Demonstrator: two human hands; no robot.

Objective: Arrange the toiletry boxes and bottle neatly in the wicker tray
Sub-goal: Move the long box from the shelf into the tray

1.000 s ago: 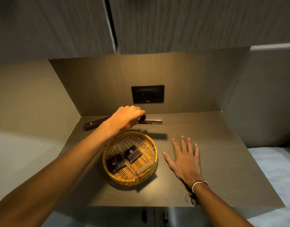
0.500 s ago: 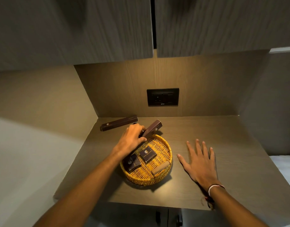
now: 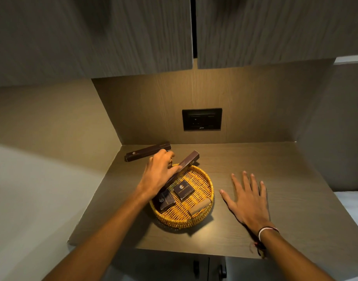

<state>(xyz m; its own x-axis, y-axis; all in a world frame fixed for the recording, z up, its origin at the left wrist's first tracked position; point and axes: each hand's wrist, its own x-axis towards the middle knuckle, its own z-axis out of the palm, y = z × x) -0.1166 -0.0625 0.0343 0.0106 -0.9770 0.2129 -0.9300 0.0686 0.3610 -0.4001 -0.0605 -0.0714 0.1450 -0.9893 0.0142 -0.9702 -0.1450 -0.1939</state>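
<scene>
A round wicker tray (image 3: 206,179) sits on the brown counter. Inside it lie two small dark boxes (image 3: 183,189) (image 3: 166,201) and a small tan bottle (image 3: 199,205) on its side. My left hand (image 3: 158,173) grips a long dark box (image 3: 189,161), slanted over the tray's back rim with its far end sticking out past it. A second long dark box (image 3: 147,152) lies on the counter near the back left corner. My right hand (image 3: 248,197) rests flat on the counter to the right of the tray, fingers spread.
A black wall socket (image 3: 202,119) is set in the back panel. Cabinet doors (image 3: 133,33) hang overhead. The counter's front edge (image 3: 174,251) has cupboard handles below it. White bedding (image 3: 354,205) lies at the right.
My left hand carried the long box from the back of the counter down onto the tray, turning it diagonal. The view shifted left. My right hand stayed flat.
</scene>
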